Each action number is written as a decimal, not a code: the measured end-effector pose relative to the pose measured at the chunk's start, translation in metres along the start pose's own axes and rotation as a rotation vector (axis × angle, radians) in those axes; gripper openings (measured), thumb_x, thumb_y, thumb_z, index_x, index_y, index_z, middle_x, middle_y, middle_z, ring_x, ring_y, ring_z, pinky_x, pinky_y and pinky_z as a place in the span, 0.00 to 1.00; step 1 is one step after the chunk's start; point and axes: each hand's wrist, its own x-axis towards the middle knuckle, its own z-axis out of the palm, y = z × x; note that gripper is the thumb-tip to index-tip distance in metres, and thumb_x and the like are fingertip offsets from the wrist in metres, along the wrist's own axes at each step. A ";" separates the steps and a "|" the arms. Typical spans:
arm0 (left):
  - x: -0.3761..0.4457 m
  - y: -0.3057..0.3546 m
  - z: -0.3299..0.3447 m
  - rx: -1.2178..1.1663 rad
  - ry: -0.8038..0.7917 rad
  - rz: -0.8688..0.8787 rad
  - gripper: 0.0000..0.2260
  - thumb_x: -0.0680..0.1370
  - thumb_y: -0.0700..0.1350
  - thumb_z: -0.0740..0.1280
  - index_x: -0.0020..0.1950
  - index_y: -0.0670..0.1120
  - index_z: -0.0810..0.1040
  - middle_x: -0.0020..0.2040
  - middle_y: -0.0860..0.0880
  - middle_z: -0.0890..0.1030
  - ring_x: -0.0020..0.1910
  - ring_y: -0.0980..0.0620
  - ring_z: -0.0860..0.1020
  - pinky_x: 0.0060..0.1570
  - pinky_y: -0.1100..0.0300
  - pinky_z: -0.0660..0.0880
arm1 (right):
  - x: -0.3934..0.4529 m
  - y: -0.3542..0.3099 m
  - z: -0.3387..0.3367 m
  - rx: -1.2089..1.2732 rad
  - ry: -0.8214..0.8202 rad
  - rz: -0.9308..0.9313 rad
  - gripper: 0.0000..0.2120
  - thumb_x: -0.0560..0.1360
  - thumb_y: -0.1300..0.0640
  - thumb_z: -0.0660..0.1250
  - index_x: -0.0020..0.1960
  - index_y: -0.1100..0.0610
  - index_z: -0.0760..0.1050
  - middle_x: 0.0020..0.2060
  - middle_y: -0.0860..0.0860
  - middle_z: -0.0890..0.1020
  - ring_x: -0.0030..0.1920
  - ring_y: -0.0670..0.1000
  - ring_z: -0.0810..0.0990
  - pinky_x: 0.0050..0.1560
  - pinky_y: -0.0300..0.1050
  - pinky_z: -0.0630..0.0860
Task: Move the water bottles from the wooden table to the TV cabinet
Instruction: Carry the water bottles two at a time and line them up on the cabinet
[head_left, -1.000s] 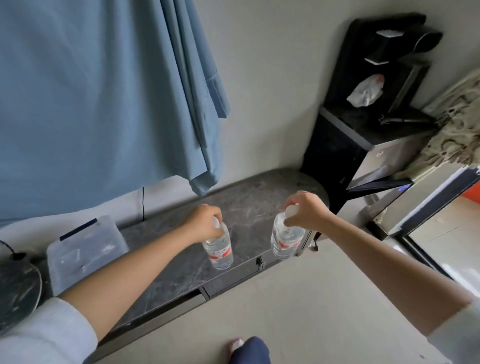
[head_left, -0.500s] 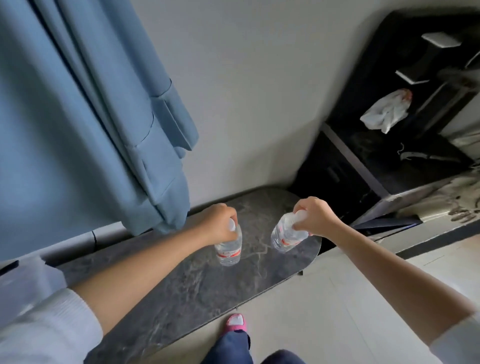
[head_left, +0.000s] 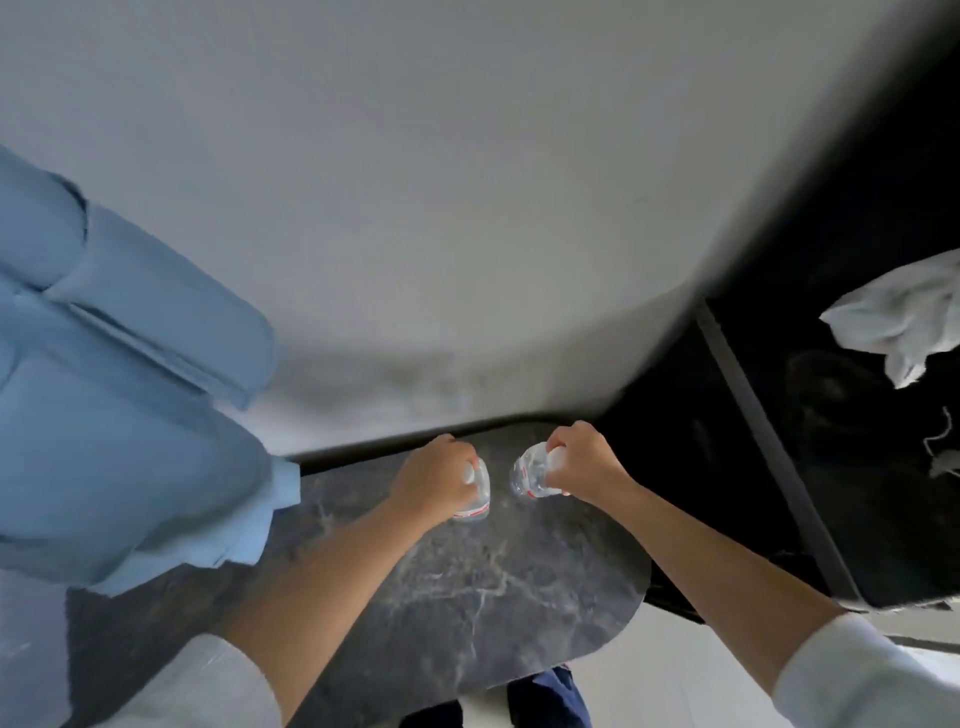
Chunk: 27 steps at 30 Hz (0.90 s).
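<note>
Two clear plastic water bottles, left bottle and right bottle, perhaps touching the rounded dark marble desk; left grip and right grip each clench one near its cap.

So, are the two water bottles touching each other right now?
Apart. The head view shows dark cabinet top between the left bottle and the right bottle.

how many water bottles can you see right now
2. One bottle is in the left hand, the other bottle in the right hand, both over the marbled cabinet top near the wall. None visibly hidden.
</note>
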 end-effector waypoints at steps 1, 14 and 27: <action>0.010 0.004 0.004 -0.015 -0.001 -0.034 0.15 0.75 0.45 0.65 0.61 0.48 0.77 0.62 0.50 0.75 0.63 0.50 0.74 0.57 0.60 0.70 | 0.010 0.003 -0.001 -0.013 -0.017 0.000 0.13 0.70 0.63 0.66 0.54 0.64 0.78 0.54 0.60 0.76 0.47 0.55 0.76 0.46 0.41 0.70; 0.124 0.014 0.060 -0.096 0.086 -0.189 0.13 0.76 0.45 0.65 0.60 0.47 0.78 0.63 0.50 0.76 0.62 0.50 0.76 0.57 0.60 0.70 | 0.125 0.030 0.021 -0.066 -0.038 -0.065 0.14 0.74 0.59 0.65 0.58 0.64 0.74 0.60 0.60 0.73 0.60 0.59 0.74 0.60 0.45 0.69; 0.155 0.019 0.064 -0.096 0.102 -0.187 0.12 0.77 0.43 0.65 0.59 0.47 0.79 0.60 0.48 0.77 0.57 0.47 0.78 0.53 0.60 0.72 | 0.148 0.035 0.015 -0.082 -0.096 -0.119 0.15 0.70 0.64 0.68 0.57 0.64 0.75 0.59 0.61 0.71 0.56 0.61 0.76 0.55 0.44 0.72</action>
